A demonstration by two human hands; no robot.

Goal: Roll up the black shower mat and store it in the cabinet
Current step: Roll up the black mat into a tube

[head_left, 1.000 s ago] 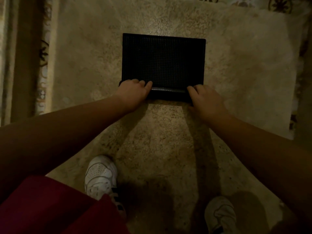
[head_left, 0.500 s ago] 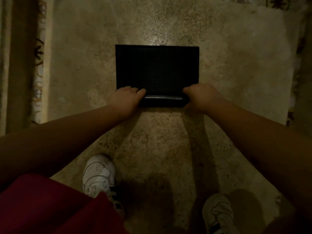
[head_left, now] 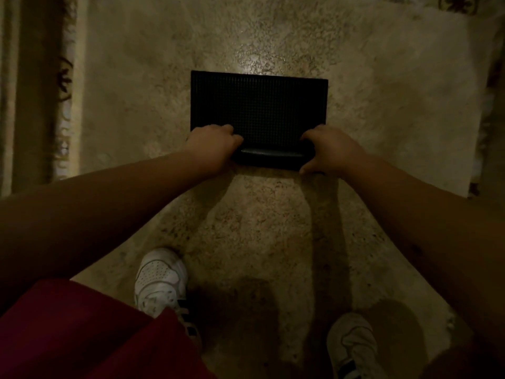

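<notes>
Black shower mat [head_left: 259,105] lies on a beige speckled rug [head_left: 382,119], roughly centred, far part flat, near edge curled into a tight roll [head_left: 272,157] running left to right. Roll sits at the mat's near end, between the two hands.

Left hand [head_left: 214,144] grips the roll's left end, fingers curled over the top, knuckles up. Right hand [head_left: 332,151] grips the right end, fingers wrapped over, thumb down at the near side touching the rug. Both hands closed around the roll, not flat on it.

Mat edges: far edge straight and flat on the rug, left and right edges straight, corners square. Bright glare spot on the rug just beyond the far edge.

Room: bare rug all round the mat — wide on the right, wide on the left, plenty beyond the far edge. Rug's left border is a patterned band [head_left: 64,105] with a darker strip of floor [head_left: 32,91] outside it. Right rug edge runs down at far right, patterned tile showing in the top right corner.

Near side: white sneaker [head_left: 159,280] at lower centre-left, second sneaker [head_left: 352,346] lower right, well apart from the mat. Red shorts [head_left: 82,332] fill the lower left. Dim light, arm shadows fall across the rug toward the feet.
</notes>
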